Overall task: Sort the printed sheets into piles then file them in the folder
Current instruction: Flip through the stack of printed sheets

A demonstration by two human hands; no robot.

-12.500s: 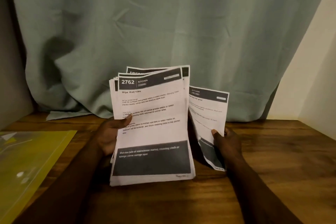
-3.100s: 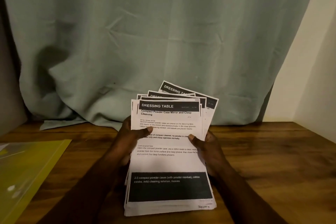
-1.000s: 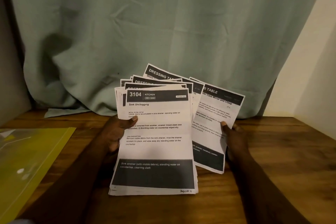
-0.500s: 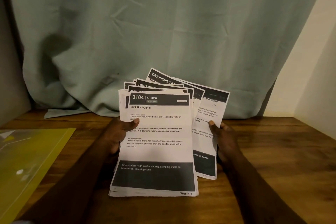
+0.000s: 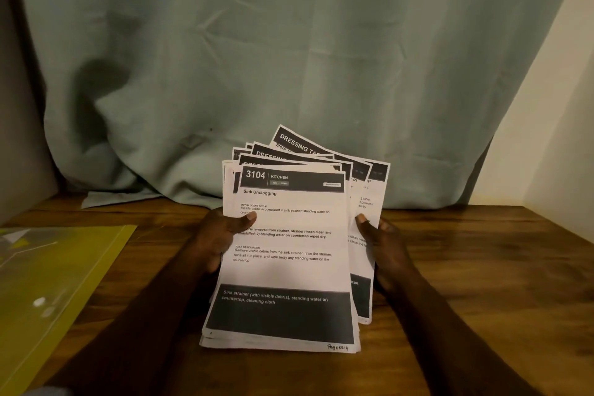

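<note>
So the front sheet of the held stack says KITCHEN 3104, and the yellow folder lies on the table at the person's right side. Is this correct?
One detail is wrong: the yellow folder lies on the table at the person's left side, not the right, as the head view shows. The front sheet of the held stack does say KITCHEN 3104.

Likely a corner of a home room used as a desk. A grey-green cloth curtain (image 5: 289, 42) hangs in loose folds across the upper frame down to a dark wooden table (image 5: 482, 267). A plain cream wall (image 5: 565, 106) rises at the right edge. Printed sheets (image 5: 286, 270) at centre and a yellow folder (image 5: 58, 267) at lower left suggest paperwork.
</note>
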